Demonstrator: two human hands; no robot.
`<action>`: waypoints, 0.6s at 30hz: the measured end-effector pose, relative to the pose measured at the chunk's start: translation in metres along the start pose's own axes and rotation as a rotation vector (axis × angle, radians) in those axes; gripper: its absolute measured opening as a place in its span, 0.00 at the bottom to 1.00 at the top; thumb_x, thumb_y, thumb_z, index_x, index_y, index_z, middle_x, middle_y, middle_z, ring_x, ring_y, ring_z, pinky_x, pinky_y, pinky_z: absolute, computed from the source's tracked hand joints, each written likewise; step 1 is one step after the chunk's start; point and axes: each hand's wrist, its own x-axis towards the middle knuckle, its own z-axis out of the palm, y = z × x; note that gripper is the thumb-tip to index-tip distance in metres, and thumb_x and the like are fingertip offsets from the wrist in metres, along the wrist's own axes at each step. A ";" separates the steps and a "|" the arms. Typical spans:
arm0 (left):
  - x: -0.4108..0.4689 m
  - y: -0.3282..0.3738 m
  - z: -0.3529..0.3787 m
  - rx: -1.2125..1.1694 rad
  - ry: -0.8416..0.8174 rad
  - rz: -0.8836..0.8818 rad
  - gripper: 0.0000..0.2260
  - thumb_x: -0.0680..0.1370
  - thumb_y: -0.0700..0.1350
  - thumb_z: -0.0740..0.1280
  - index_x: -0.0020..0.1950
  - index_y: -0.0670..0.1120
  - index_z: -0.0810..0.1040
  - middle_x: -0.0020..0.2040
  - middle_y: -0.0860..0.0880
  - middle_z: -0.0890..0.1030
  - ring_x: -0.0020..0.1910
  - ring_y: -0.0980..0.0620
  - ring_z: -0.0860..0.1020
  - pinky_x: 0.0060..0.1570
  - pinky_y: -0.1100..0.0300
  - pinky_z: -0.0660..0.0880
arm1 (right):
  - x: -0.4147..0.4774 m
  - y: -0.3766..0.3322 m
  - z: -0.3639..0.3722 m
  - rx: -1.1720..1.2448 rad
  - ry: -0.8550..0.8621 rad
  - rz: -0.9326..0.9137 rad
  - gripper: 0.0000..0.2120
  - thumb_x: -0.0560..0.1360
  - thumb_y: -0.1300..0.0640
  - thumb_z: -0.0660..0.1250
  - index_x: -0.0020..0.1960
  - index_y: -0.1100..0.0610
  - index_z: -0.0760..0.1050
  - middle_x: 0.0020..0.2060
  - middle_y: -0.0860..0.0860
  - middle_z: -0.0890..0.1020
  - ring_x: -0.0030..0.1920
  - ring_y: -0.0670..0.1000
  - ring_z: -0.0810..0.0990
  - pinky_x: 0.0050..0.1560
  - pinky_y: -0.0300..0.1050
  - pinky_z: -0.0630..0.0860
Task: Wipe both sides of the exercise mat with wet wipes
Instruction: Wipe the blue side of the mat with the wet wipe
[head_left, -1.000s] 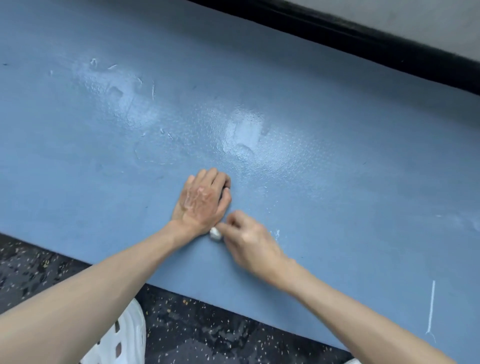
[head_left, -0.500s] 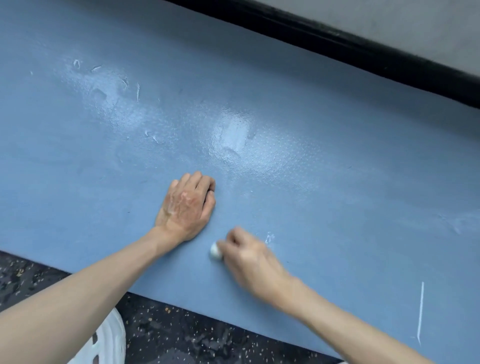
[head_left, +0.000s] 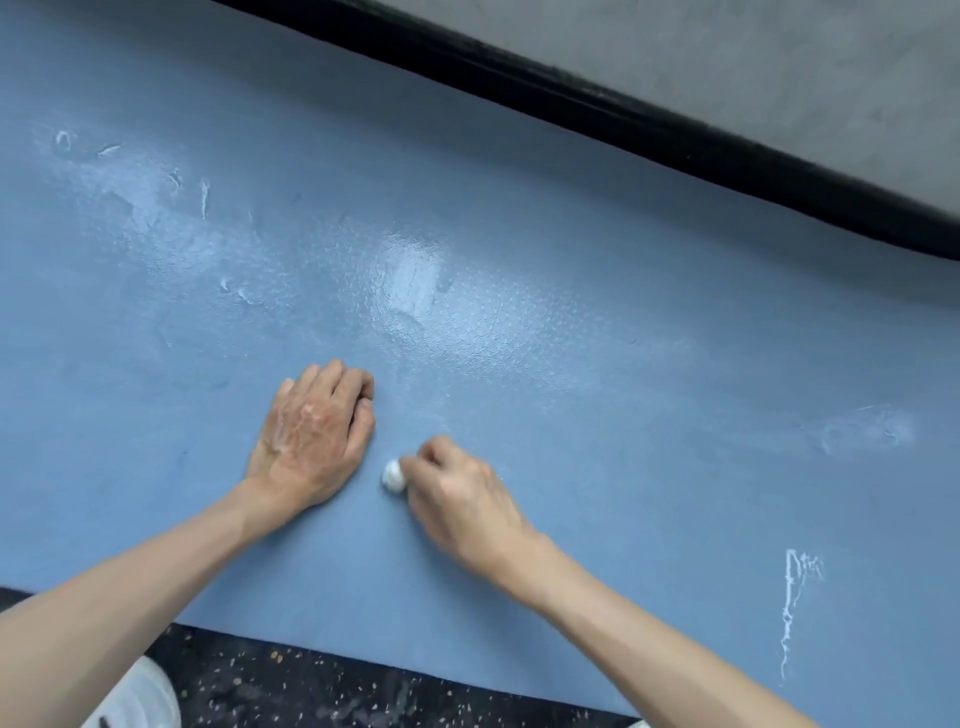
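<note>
Likely a gym: blue exercise mat on speckled black rubber flooring beside a black-skirted grey wall.

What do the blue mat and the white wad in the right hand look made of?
Exercise mat: likely foam or rubber, matte with a fine embossed grain, glossy where wet. Wet wipe: seems soft nonwoven cloth, balled up white, pinched by the right hand.
</note>
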 end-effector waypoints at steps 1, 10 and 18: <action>0.000 0.000 0.000 0.001 -0.004 0.001 0.07 0.77 0.48 0.55 0.46 0.48 0.71 0.41 0.48 0.72 0.41 0.44 0.71 0.42 0.48 0.67 | 0.015 0.006 -0.008 -0.011 0.050 0.059 0.09 0.76 0.61 0.58 0.48 0.62 0.76 0.40 0.58 0.73 0.32 0.61 0.73 0.30 0.45 0.66; 0.001 0.001 -0.003 0.003 -0.027 -0.008 0.09 0.77 0.48 0.55 0.46 0.47 0.72 0.41 0.47 0.72 0.40 0.42 0.72 0.41 0.47 0.68 | -0.013 -0.001 -0.007 0.007 -0.101 -0.068 0.11 0.75 0.65 0.62 0.55 0.56 0.75 0.43 0.56 0.69 0.35 0.58 0.70 0.34 0.48 0.68; 0.001 0.002 -0.004 0.005 -0.019 -0.009 0.10 0.77 0.48 0.55 0.46 0.46 0.73 0.41 0.46 0.73 0.40 0.42 0.72 0.41 0.47 0.68 | -0.031 -0.015 -0.012 0.124 -0.254 -0.160 0.08 0.79 0.63 0.59 0.51 0.54 0.75 0.45 0.56 0.69 0.41 0.54 0.66 0.40 0.46 0.63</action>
